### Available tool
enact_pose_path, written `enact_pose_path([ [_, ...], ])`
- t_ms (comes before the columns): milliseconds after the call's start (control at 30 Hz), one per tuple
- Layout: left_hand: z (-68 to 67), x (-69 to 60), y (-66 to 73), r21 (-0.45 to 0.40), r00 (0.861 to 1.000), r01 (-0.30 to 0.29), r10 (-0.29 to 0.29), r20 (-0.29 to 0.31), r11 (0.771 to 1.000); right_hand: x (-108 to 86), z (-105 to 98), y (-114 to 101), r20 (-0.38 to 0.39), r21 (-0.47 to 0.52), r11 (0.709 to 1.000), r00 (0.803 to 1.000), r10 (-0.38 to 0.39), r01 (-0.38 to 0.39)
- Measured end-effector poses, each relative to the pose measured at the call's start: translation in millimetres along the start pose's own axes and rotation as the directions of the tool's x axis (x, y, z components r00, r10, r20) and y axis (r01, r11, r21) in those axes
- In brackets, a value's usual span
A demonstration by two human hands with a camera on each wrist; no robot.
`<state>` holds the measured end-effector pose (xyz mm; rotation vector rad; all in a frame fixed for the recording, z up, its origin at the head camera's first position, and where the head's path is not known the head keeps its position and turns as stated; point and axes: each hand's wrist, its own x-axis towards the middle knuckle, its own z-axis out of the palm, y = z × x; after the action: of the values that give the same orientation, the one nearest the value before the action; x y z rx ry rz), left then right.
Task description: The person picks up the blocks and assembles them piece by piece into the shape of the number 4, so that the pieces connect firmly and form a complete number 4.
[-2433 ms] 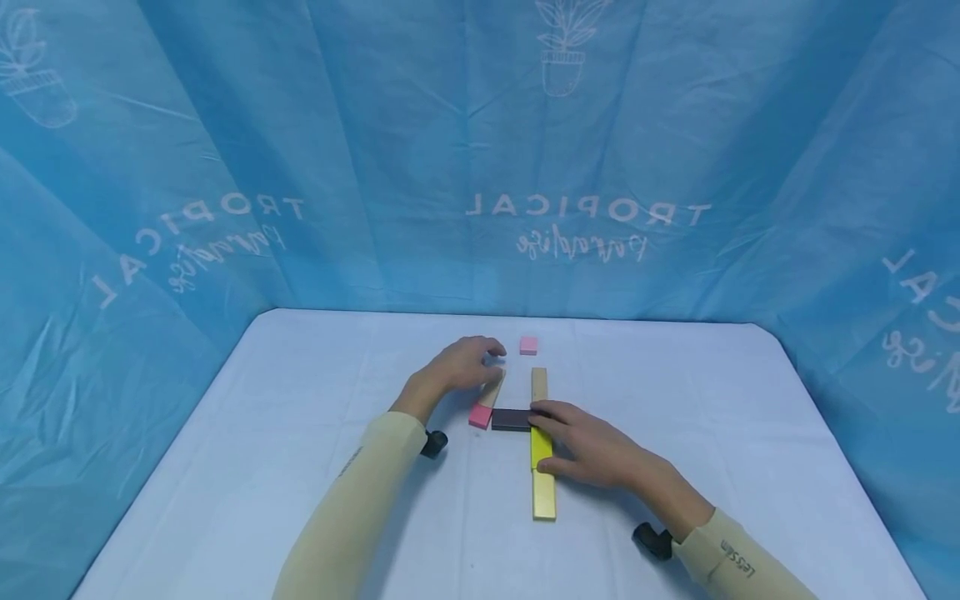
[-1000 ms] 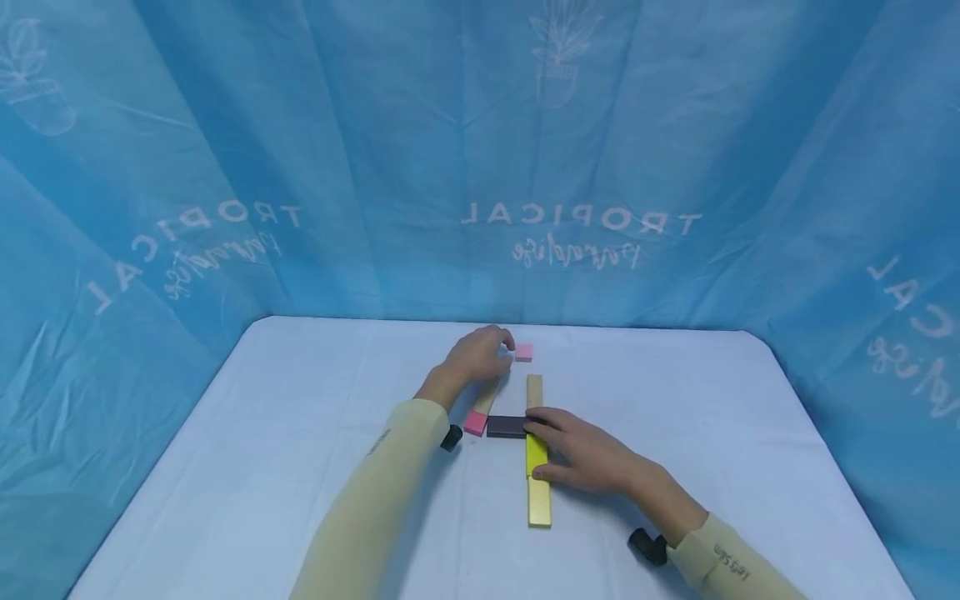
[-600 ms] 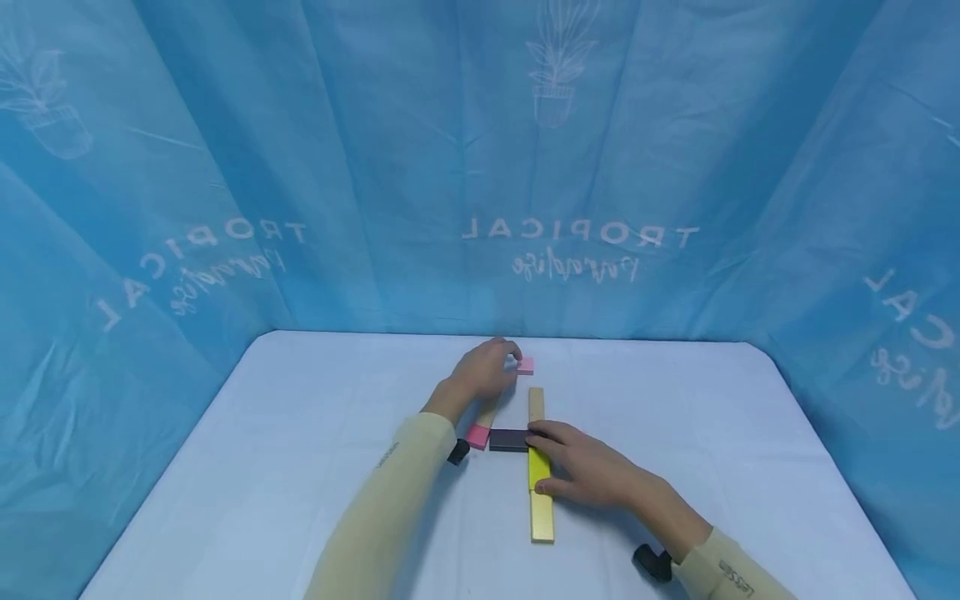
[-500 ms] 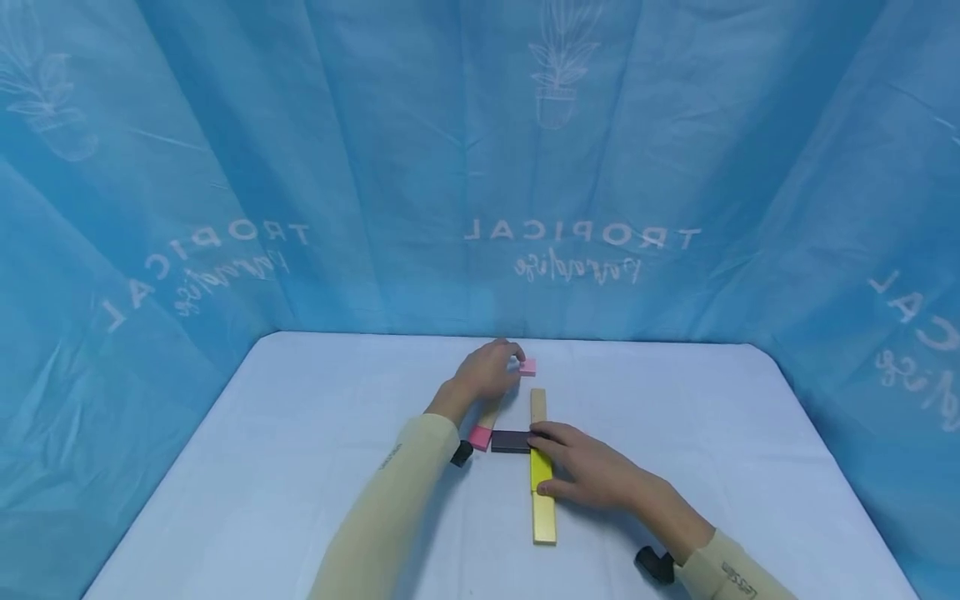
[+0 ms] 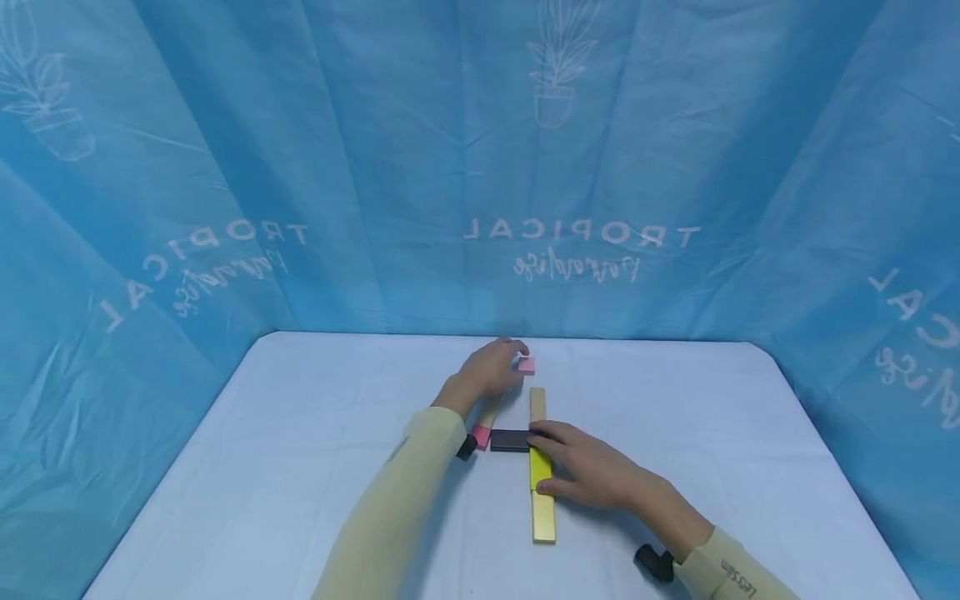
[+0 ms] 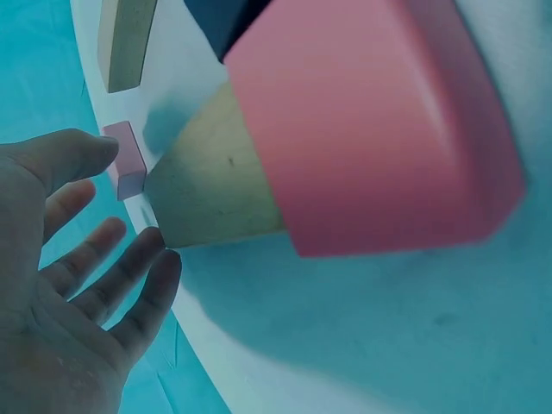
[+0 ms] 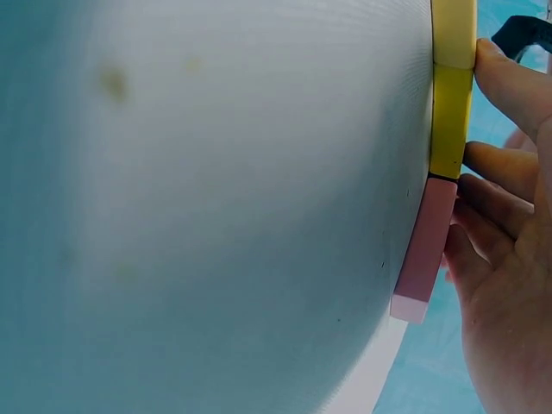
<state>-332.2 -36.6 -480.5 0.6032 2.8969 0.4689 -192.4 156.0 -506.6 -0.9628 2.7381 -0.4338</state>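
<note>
At the back of the table my left hand (image 5: 491, 368) reaches to a small light pink block (image 5: 528, 367). Its thumb overlaps that block in the left wrist view, the fingers (image 6: 116, 276) spread apart; contact is unclear. My right hand (image 5: 588, 468) rests its fingertips along a straight row: a plain wooden block (image 5: 537, 403), a bright yellow block (image 5: 539, 472) and a pale yellow block (image 5: 543, 518). From the row a black block (image 5: 508, 441) runs left to a darker pink block (image 5: 481, 437), with a slanting wooden piece (image 5: 490, 412) behind it. A pinkish block (image 7: 429, 233) adjoins the yellow one in the right wrist view.
A white cloth (image 5: 285, 475) covers the table. Blue printed curtains (image 5: 585, 167) hang around its back and sides. A black wrist camera (image 5: 655, 564) sits under the right wrist, another (image 5: 467, 447) by the left, close to the darker pink block.
My left hand has moved from the slanting wooden piece back and right to the light pink block. The right hand has kept its place on the row. The head view has tilted slightly.
</note>
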Motion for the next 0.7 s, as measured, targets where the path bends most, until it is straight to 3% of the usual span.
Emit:
enact_pose_path([
  [333,0.8,7.4,4.7,0.038,0.999,-0.036,0.036,-0.002,0.999,0.6,-0.1,2.0,-0.017,-0.008,1.0,0.999,-0.03,0.03],
  [700,0.7,9.6,5.2,0.06,0.999,-0.037,0.035,0.024,0.998,-0.7,-1.8,1.7,-0.009,0.003,1.0,1.0,-0.019,0.019],
])
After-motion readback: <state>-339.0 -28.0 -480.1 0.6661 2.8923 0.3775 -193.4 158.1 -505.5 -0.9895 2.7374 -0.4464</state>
